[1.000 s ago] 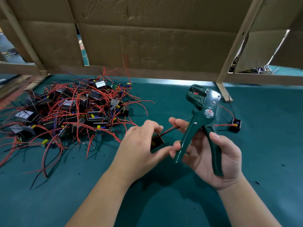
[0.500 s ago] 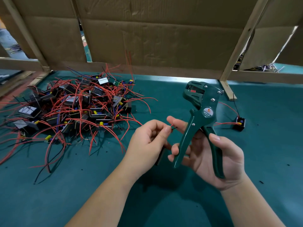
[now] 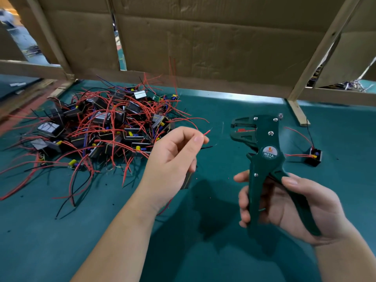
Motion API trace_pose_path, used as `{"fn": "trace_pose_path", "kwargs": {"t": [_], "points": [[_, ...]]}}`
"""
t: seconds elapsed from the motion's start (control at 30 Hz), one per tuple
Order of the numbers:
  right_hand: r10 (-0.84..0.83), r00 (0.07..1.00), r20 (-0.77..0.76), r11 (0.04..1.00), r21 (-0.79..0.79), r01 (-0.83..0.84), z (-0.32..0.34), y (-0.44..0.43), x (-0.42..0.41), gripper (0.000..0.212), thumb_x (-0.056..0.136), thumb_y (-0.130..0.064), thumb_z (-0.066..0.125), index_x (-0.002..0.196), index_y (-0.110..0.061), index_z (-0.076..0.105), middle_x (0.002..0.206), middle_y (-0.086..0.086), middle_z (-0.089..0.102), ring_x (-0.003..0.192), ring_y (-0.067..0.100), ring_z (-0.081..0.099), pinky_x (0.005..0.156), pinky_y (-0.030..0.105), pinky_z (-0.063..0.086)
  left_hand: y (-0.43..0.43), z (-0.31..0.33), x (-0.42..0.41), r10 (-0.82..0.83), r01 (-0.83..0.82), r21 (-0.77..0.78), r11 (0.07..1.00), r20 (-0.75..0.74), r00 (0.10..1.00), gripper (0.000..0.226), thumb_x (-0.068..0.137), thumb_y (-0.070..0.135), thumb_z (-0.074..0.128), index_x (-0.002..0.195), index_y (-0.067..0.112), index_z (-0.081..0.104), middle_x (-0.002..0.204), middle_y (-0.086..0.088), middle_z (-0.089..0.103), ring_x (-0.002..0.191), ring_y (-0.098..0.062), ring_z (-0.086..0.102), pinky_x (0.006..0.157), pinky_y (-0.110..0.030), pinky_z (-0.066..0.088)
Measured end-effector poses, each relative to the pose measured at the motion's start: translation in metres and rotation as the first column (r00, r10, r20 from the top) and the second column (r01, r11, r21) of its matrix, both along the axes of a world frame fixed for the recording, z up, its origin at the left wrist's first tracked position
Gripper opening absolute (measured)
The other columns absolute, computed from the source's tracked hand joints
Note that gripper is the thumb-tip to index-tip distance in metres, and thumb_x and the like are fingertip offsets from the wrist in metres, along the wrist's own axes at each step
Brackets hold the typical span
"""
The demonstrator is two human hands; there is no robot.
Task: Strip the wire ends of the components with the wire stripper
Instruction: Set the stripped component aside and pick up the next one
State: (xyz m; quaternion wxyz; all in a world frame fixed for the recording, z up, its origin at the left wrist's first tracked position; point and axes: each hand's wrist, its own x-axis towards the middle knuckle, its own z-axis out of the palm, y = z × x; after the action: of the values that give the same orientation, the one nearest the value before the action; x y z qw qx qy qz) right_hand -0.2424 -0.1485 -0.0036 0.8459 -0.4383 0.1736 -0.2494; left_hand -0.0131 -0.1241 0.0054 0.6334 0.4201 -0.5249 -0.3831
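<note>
My left hand pinches a red wire and a black wire of one small black component, which hangs mostly hidden under the palm. The wire tips stick out to the right, a short gap from the jaws of the green wire stripper. My right hand grips the stripper by both handles, jaws up and facing left. A big pile of black components with red and black wires lies on the green mat at the left.
One single component with red wires sits on the mat at the right, behind the stripper. A cardboard wall on wooden battens closes off the back; a batten foot stands near the stripper.
My left hand slid from the component body up to the wire ends and lifted them. My two hands have drawn apart, so the wires now stand clear of the stripper.
</note>
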Motion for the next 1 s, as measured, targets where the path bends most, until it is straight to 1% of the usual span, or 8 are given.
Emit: {"fn": "trace_pose_path", "kwargs": {"t": [0.07, 0.13, 0.23, 0.37, 0.5, 0.7, 0.87, 1.0], "points": [[0.061, 0.998, 0.000, 0.998, 0.019, -0.061, 0.001, 0.001, 0.001, 0.065, 0.083, -0.032, 0.069, 0.128, 0.011, 0.049, 0.099, 0.032, 0.059, 0.085, 0.043, 0.060, 0.083, 0.057, 0.048, 0.001, 0.000, 0.003, 0.009, -0.009, -0.011, 1.000, 0.043, 0.999, 0.016, 0.090, 0.022, 0.054, 0.078, 0.025, 0.064, 0.065, 0.012, 0.057, 0.048, -0.005, 0.040, 0.050, -0.014, 0.036], [0.101, 0.995, 0.002, 0.995, 0.023, -0.102, 0.000, 0.002, 0.004, 0.066, 0.084, -0.032, 0.067, 0.129, 0.013, 0.046, 0.099, 0.032, 0.058, 0.086, 0.043, 0.060, 0.083, 0.056, 0.047, 0.002, -0.001, 0.004, 0.017, -0.016, -0.015, 1.000, 0.112, 0.994, 0.014, 0.090, 0.024, 0.055, 0.077, 0.023, 0.062, 0.061, 0.012, 0.052, 0.049, -0.004, 0.038, 0.050, -0.013, 0.033], [0.144, 0.990, 0.000, 0.990, 0.006, -0.144, 0.001, 0.004, 0.009, 0.065, 0.086, -0.033, 0.065, 0.130, 0.011, 0.046, 0.100, 0.029, 0.058, 0.086, 0.042, 0.059, 0.083, 0.056, 0.045, 0.003, -0.003, 0.004, 0.021, -0.013, -0.035, 0.999, 0.260, 0.965, 0.015, 0.093, 0.024, 0.054, 0.079, 0.018, 0.056, 0.053, 0.016, 0.043, 0.047, -0.002, 0.034, 0.048, -0.011, 0.028], [0.156, 0.987, -0.047, 0.987, -0.025, -0.158, 0.001, 0.005, 0.010, 0.062, 0.086, -0.033, 0.066, 0.128, 0.009, 0.049, 0.098, 0.027, 0.059, 0.085, 0.041, 0.060, 0.083, 0.055, 0.045, 0.003, -0.003, 0.004, 0.059, -0.035, -0.068, 0.997, 0.390, 0.919, 0.015, 0.094, 0.024, 0.053, 0.079, 0.022, 0.054, 0.056, 0.013, 0.041, 0.050, -0.004, 0.034, 0.050, -0.015, 0.029], [0.151, 0.985, -0.082, 0.988, -0.029, -0.154, -0.002, 0.006, 0.010, 0.061, 0.085, -0.033, 0.067, 0.126, 0.009, 0.051, 0.096, 0.026, 0.060, 0.082, 0.041, 0.060, 0.081, 0.054, 0.047, 0.003, -0.003, 0.005, 0.075, -0.048, -0.074, 0.996, 0.423, 0.903, 0.014, 0.093, 0.023, 0.053, 0.079, 0.021, 0.054, 0.058, 0.008, 0.041, 0.052, -0.006, 0.033, 0.051, -0.017, 0.029], [0.131, 0.981, -0.147, 0.990, -0.035, -0.137, -0.003, 0.006, 0.010, 0.052, 0.082, -0.035, 0.070, 0.117, 0.002, 0.060, 0.089, 0.024, 0.062, 0.075, 0.039, 0.062, 0.075, 0.052, 0.047, 0.004, -0.003, 0.007, 0.070, -0.033, -0.085, 0.996, 0.475, 0.877, 0.014, 0.093, 0.022, 0.051, 0.080, 0.018, 0.054, 0.061, -0.004, 0.042, 0.053, -0.007, 0.032, 0.052, -0.020, 0.030], [0.113, 0.977, -0.182, 0.993, -0.024, -0.120, -0.003, 0.007, 0.011, 0.048, 0.079, -0.037, 0.073, 0.109, 0.000, 0.064, 0.083, 0.024, 0.062, 0.069, 0.038, 0.062, 0.071, 0.048, 0.046, 0.003, -0.003, 0.010, 0.088, -0.036, -0.112, 0.993, 0.504, 0.859, 0.014, 0.093, 0.019, 0.051, 0.079, 0.018, 0.054, 0.058, 0.009, 0.037, 0.052, -0.008, 0.031, 0.052, -0.020, 0.028], [0.069, 0.976, -0.208, 0.998, 0.003, -0.070, -0.001, 0.009, 0.015, 0.046, 0.072, -0.038, 0.079, 0.099, -0.002, 0.067, 0.076, 0.024, 0.061, 0.063, 0.037, 0.061, 0.066, 0.048, 0.048, 0.002, -0.003, 0.011, 0.107, -0.042, -0.133, 0.990, 0.535, 0.838, 0.013, 0.093, 0.017, 0.052, 0.080, 0.017, 0.054, 0.058, 0.011, 0.038, 0.051, -0.007, 0.032, 0.051, -0.016, 0.028]]}}
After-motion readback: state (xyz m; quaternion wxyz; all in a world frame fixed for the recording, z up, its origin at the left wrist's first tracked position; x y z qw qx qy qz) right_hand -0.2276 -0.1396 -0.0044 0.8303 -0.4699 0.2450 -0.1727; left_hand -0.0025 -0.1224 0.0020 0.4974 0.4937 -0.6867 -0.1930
